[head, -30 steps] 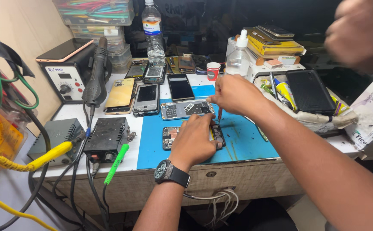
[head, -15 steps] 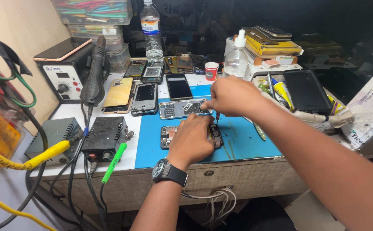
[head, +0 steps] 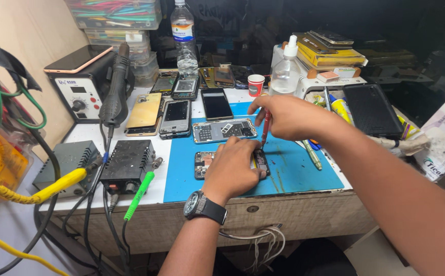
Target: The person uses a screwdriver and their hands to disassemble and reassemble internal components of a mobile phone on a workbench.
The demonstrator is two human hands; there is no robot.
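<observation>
At the far left, yellow and green cables (head: 8,153) are hung beside the desk (head: 95,135). A white machine with red knobs (head: 82,94) is set at the back of the desk, and a black hot air tool (head: 115,92) is leaned against it. In front of them, two small black boxes (head: 105,166) with plugged-in wires are seen. A row of phones (head: 174,115) is laid next to them, some with their backs off.

A blue mat (head: 289,174) is spread in the middle of the desk. An opened phone (head: 204,163) is laid on the mat. It is pressed down by the left hand (head: 235,166), which is laid flat over it with a black watch (head: 204,207) on the wrist. Another opened phone (head: 225,130) is set just behind it.

A red screwdriver (head: 266,127) is pinched in the right hand (head: 289,116), with its tip pointed down at the right end of the covered phone.

Further back, a water bottle (head: 184,36), a small red cup (head: 255,84) and a clear squeeze bottle (head: 285,71) are stood. At the right, a black phone case (head: 370,110) is laid among loose tools.
</observation>
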